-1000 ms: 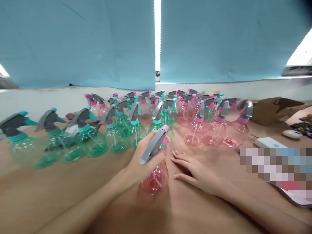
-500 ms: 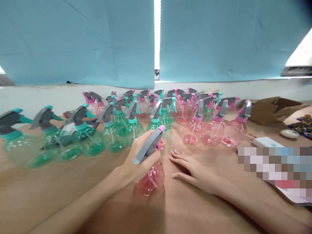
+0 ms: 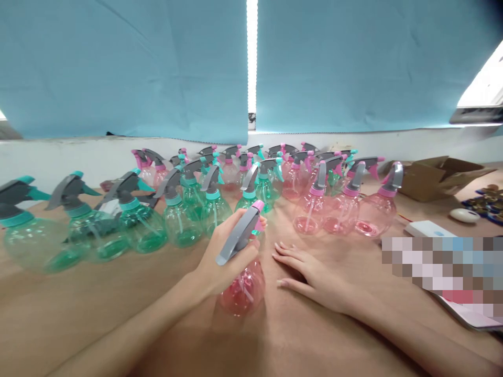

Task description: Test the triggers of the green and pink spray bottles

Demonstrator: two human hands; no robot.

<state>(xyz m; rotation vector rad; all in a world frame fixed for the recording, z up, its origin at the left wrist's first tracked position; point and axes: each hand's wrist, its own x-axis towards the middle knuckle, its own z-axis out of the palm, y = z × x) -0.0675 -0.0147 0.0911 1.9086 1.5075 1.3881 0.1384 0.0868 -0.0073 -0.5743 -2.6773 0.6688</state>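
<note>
My left hand (image 3: 226,251) is wrapped round the neck of a pink spray bottle (image 3: 242,290), below its grey and pink trigger head. The bottle is upright at the middle of the wooden table (image 3: 188,335). To its right my right hand (image 3: 306,269) lies flat on the table with its fingers spread, holding nothing. Green spray bottles (image 3: 143,228) stand in a row beyond and to the left of my left hand. Beyond my right hand are pink spray bottles (image 3: 341,209) with grey heads.
More spray bottles crowd the back of the table near the wall. An open cardboard box (image 3: 426,178), a white mouse-like object (image 3: 466,215), a white box (image 3: 428,229) and metallic pieces (image 3: 489,201) lie at the right. Blue curtains (image 3: 126,68) hang behind.
The whole view has shifted very slightly. My left hand still holds the pink bottle, and my right hand still lies flat.
</note>
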